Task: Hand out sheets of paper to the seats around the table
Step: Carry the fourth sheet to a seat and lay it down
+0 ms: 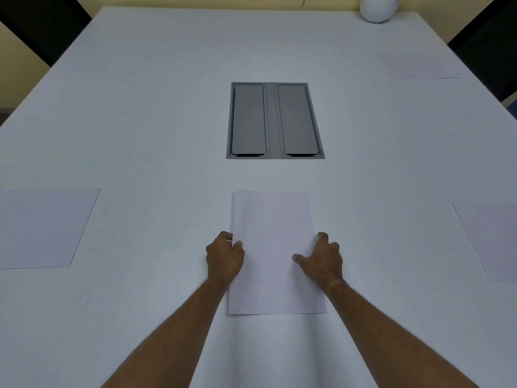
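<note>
White paper (275,247) lies lengthwise on the pale table (156,113) straight ahead, its near edge close to the table's front and its far left corner lifted slightly. The left hand (224,254) grips the sheet's left edge, fingers curled and thumb on top. The right hand (324,257) rests on the right edge, thumb spread across the paper and fingers bent over the side. Just beyond the sheet sits a grey cable hatch (275,120) set flush in the tabletop. Three more sheets lie at the seats: one at the left edge (42,228), one at the right edge (492,239), one far right (416,65). Bare tabletop stretches wide between them. A white rounded object (377,8) stands at the far right corner.
</note>
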`<state>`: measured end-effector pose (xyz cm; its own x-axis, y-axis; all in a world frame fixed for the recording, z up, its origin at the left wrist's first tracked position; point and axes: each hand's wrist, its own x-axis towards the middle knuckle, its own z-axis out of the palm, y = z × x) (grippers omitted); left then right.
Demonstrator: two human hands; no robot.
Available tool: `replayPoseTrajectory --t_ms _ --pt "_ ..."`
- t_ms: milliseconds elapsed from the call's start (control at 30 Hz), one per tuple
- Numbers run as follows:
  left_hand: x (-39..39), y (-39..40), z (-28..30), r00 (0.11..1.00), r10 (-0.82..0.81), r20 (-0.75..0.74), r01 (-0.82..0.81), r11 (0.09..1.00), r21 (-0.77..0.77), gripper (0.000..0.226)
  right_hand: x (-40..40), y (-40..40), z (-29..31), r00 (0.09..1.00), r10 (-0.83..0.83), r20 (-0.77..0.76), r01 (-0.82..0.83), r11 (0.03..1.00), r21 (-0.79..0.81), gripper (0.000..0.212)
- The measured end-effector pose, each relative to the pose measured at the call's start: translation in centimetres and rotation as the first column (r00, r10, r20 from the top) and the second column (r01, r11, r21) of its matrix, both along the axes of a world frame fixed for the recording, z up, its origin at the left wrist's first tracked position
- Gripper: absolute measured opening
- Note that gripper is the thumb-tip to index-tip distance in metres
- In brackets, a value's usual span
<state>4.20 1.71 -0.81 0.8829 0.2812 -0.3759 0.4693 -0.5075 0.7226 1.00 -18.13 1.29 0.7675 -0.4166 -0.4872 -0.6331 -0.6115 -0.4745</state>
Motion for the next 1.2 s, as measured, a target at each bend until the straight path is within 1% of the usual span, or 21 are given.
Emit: replayPoseTrajectory --t_ms 100,200,267,334,400,434,500,567,667,700,767,867,1001,1201 --pt "0.0 0.2 -0.1 0.999 0.021 0.029 -0.020 0.999 -0.030 0.008 -0.2 -0.1 -0.3 1.000 -0.019 0.018 0.019 0.999 0.029 0.080" --pt "0.0 0.6 0.1 0.997 0.038 0.060 -0.033 0.997 -0.073 0.006 -0.1 -0.2 -0.5 0.995 -0.071 0.070 0.066 0.995 0.076 0.073" --pt "0.0 0.9 0.3 0.995 0.056 0.083 -0.046 0.992 -0.120 0.007 0.3 -0.3 -0.5 0.986 -0.123 0.112 0.107 0.985 0.135 0.067" --pt "0.0 1.3 0.6 0.993 0.075 0.093 -0.059 0.985 -0.164 0.006 0.8 -0.3 -0.3 0.965 -0.215 0.147 0.175 0.954 0.244 0.063" --pt "-0.1 1.8 1.0 0.990 0.101 0.095 -0.079 0.975 -0.209 0.006 1.2 -0.2 0.1 0.928 -0.333 0.168 0.255 0.895 0.366 0.058" --pt "-0.1 2.1 1.2 0.989 0.114 0.096 -0.089 0.968 -0.233 0.006 1.3 -0.2 0.2 0.907 -0.380 0.180 0.283 0.868 0.407 0.055" --pt "-0.3 2.8 1.7 0.986 0.133 0.103 -0.101 0.957 -0.273 0.007 1.7 -0.4 0.5 0.879 -0.425 0.215 0.297 0.842 0.450 0.047" --pt "-0.4 3.5 2.1 0.983 0.139 0.121 -0.099 0.952 -0.288 0.009 1.9 -0.4 0.9 0.877 -0.421 0.232 0.264 0.825 0.499 0.034" --pt "-0.7 4.3 3.0 0.977 0.149 0.153 -0.099 0.950 -0.297 0.017 2.1 -0.1 1.9 0.885 -0.376 0.275 0.173 0.813 0.556 0.017" --pt "-0.8 4.7 3.3 0.975 0.149 0.163 -0.096 0.950 -0.298 0.017 2.2 0.0 2.2 0.882 -0.364 0.300 0.144 0.812 0.565 0.015" --pt "-0.9 5.4 4.1 0.970 0.152 0.187 -0.090 0.949 -0.302 0.014 2.1 0.3 3.1 0.876 -0.342 0.339 0.083 0.800 0.594 0.018" --pt "-1.0 6.6 5.7 0.954 0.188 0.234 -0.102 0.936 -0.338 0.012 1.8 1.1 5.2 0.872 -0.300 0.387 -0.003 0.787 0.616 0.007" --pt "-1.2 8.2 7.9 0.930 0.206 0.304 -0.095 0.935 -0.341 0.009 1.3 2.0 7.7 0.851 -0.265 0.454 -0.077 0.791 0.607 0.006" --pt "-2.4 10.3 11.8 0.899 0.243 0.365 -0.111 0.932 -0.346 0.013 0.7 3.4 11.3 0.819 -0.207 0.535 -0.173 0.800 0.574 0.006"
